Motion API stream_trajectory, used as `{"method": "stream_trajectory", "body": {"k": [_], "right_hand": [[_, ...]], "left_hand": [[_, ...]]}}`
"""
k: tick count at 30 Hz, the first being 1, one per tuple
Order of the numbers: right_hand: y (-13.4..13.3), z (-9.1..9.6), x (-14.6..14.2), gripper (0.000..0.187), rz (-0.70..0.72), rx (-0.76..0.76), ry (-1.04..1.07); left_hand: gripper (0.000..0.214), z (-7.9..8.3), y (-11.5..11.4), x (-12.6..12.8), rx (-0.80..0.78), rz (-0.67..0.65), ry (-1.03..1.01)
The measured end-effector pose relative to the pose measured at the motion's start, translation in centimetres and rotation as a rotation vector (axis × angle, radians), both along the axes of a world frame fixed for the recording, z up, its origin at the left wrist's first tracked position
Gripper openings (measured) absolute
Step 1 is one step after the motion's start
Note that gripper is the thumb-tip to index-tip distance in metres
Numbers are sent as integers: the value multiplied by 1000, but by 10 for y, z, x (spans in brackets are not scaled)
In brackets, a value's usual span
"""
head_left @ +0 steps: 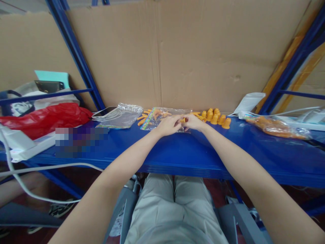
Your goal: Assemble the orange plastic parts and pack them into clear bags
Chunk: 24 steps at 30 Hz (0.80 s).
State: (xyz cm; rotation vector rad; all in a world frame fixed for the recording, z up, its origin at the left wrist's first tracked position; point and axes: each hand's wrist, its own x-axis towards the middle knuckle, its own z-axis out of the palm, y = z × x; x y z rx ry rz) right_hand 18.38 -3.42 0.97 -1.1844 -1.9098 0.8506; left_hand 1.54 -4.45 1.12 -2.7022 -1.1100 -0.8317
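Observation:
My left hand (169,126) and my right hand (193,122) meet over the middle of the blue table, fingers curled in. A small orange plastic piece (183,120) shows between their fingertips, and both hands seem closed on it; its shape is mostly covered. Beneath the hands lies a clear plastic bag (150,124) with a colourful printed strip. Loose orange sticks (142,118) are scattered at the bag's left and behind it. Several orange cup-shaped pieces (214,118) stand grouped right of my right hand.
Left are another clear bag (124,117), a phone with a white cable, a red plastic bag (50,117) and a white power strip (33,149). A bag of orange pieces (276,127) lies right. Cardboard (193,54) walls the back between blue posts. Another person's leg shows lower left.

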Motion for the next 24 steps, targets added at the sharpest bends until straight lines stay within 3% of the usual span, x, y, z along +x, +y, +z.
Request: {"method": "stream_trajectory", "body": {"k": [2, 6, 9, 11, 16, 20, 24], "right_hand": [[4, -3, 1, 45, -8, 12, 41], [8, -7, 3, 62, -42, 4, 103], [9, -8, 3, 65, -58, -18, 108], [9, -8, 3, 66, -64, -23, 123], [10, -8, 4, 69, -51, -23, 206], [9, -7, 4, 64, -77, -61, 247], [8, -6, 3, 49, -67, -108, 219]], "left_hand": [[19, 8, 5, -9, -8, 173, -73], [30, 23, 17, -42, -87, 640, -159], [40, 28, 24, -70, -224, 845, -111], [35, 31, 26, -83, -349, 867, 7], [18, 34, 24, -82, -708, 721, 190], [31, 30, 21, -72, -727, 649, 135], [43, 24, 29, -78, -570, 735, 141]]}}
